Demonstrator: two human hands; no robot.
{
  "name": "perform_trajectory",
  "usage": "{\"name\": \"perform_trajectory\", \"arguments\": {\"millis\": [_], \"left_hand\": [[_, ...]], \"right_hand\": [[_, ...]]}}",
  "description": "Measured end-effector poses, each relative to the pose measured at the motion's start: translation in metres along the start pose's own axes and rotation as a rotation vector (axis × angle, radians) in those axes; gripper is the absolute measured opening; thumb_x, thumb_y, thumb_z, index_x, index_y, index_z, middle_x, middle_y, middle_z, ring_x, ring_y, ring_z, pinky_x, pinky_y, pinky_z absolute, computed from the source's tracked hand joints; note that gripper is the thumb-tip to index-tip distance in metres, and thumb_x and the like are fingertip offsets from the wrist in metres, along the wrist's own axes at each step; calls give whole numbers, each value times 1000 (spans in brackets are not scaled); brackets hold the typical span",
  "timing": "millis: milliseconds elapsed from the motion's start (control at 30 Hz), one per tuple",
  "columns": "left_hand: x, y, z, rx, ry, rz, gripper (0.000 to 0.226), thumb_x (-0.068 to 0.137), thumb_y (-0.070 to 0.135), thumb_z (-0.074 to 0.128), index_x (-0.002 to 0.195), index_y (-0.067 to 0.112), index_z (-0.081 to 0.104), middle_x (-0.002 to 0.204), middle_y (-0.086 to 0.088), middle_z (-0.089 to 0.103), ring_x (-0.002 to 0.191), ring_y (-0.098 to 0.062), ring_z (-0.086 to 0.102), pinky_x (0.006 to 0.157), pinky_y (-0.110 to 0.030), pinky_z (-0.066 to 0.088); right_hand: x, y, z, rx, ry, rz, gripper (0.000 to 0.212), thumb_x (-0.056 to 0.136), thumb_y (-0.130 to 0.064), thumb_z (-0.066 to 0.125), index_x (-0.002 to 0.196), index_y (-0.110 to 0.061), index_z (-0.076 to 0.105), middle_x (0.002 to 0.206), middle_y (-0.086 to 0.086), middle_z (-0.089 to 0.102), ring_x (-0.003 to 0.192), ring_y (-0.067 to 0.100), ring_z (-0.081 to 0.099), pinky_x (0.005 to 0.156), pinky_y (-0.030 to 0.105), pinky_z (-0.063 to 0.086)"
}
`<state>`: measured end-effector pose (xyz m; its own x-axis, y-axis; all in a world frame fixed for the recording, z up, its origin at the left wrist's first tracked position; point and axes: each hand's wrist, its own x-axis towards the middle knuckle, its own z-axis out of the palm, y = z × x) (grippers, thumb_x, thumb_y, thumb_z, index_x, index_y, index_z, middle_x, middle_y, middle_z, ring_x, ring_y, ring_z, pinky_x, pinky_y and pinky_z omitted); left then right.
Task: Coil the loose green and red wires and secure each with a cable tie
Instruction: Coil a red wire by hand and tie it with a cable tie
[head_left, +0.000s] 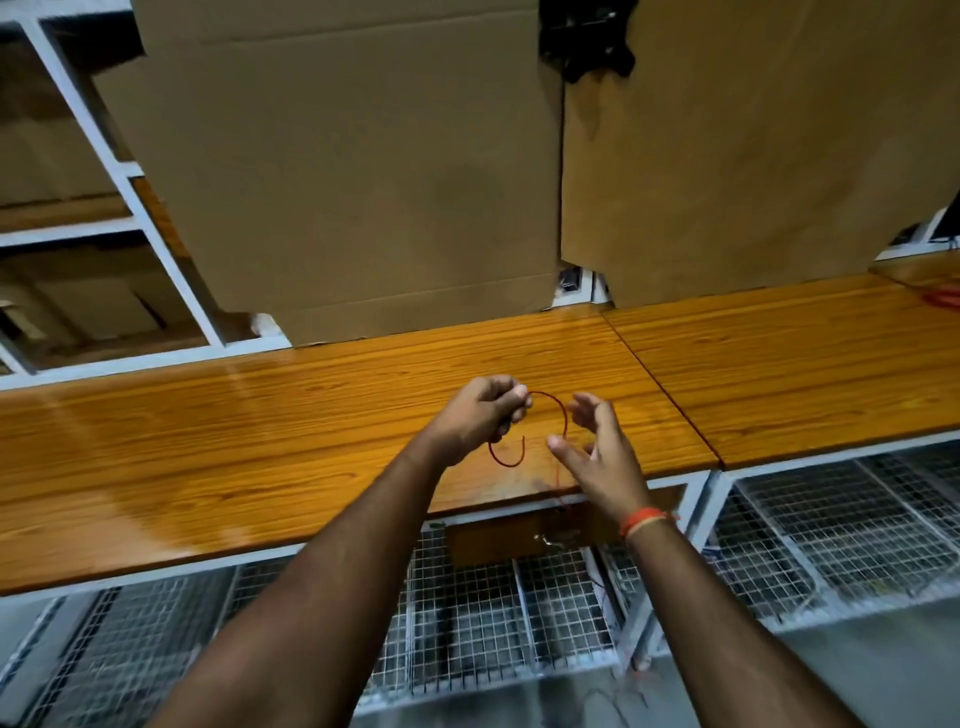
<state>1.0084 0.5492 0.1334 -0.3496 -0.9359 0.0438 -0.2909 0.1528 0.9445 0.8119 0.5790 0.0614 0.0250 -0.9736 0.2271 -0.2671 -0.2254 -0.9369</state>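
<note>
A thin red wire arcs between my two hands above the wooden bench top. My left hand grips one part of it in curled fingers, and a short loop of the wire hangs below that fist. My right hand is spread beside the arc with straight fingers and thumb, holding nothing; the wire runs down past it over the bench's front edge. No green wire or cable tie is visible.
Large cardboard sheets stand against the back of the bench. A white metal shelf frame is at the left. Wire mesh baskets hang under the bench. An orange-red bundle lies at the far right.
</note>
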Motion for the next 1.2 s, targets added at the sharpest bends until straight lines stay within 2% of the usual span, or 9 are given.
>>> {"name": "perform_trajectory", "arguments": {"millis": [100,167,267,400,633,800,933,1067,1200], "left_hand": [[1,24,-5,-69,74,46,30,109,28,51,89,9,61,64,3,49,50,-9,37,46,-23,30],[0,33,-13,-165,144,42,33,107,31,53,80,13,59,60,4,46,47,-9,33,45,-23,25],[-5,38,-28,-349,130,37,34,107,32,51,79,15,56,58,6,40,45,-7,26,46,-20,24],[-9,43,-37,-573,217,45,32,107,37,50,82,18,54,56,10,35,44,-5,25,46,-19,24],[-4,31,-60,-988,567,41,41,104,50,50,78,18,52,54,10,35,40,-3,30,40,-17,21],[0,10,-64,-1089,602,-13,40,109,39,43,112,5,64,56,11,44,42,-1,34,41,-15,23],[4,7,-58,-906,564,-59,28,111,29,43,115,5,57,60,10,45,44,-1,34,42,-17,22],[-3,6,-51,-508,372,-64,23,110,28,44,97,13,56,65,7,43,50,-6,33,48,-22,23],[-5,9,-45,-385,244,-15,30,111,34,41,86,18,49,63,7,45,54,-9,39,55,-25,35]], "right_hand": [[16,-24,13,173,-51,9,12,103,-16,59,113,-19,65,98,-5,71,90,12,69,82,32,54],[25,-34,17,294,51,34,16,106,-18,53,106,-17,69,81,-2,67,66,12,59,60,28,49],[38,-42,15,343,167,71,20,107,-23,53,108,-18,72,74,-4,62,56,8,46,46,22,34],[43,-41,21,89,-32,111,24,107,-24,51,103,-19,75,69,-4,63,54,9,47,45,20,36],[15,-16,36,-344,-310,69,25,107,-29,51,106,-21,75,64,-6,66,54,-2,56,55,19,40],[0,-28,37,-574,-551,22,30,108,-33,50,110,-14,73,82,-6,66,84,15,63,69,27,46],[2,-74,33,-772,-676,-226,32,107,-40,47,97,-21,71,82,-10,65,78,8,59,67,29,47],[18,-118,23,-799,-513,-477,28,107,-38,46,86,-24,60,76,-7,61,70,14,58,61,35,48],[36,-129,13,-676,-314,-589,21,103,-30,57,83,-26,53,69,-12,51,64,9,50,56,30,34]]}}
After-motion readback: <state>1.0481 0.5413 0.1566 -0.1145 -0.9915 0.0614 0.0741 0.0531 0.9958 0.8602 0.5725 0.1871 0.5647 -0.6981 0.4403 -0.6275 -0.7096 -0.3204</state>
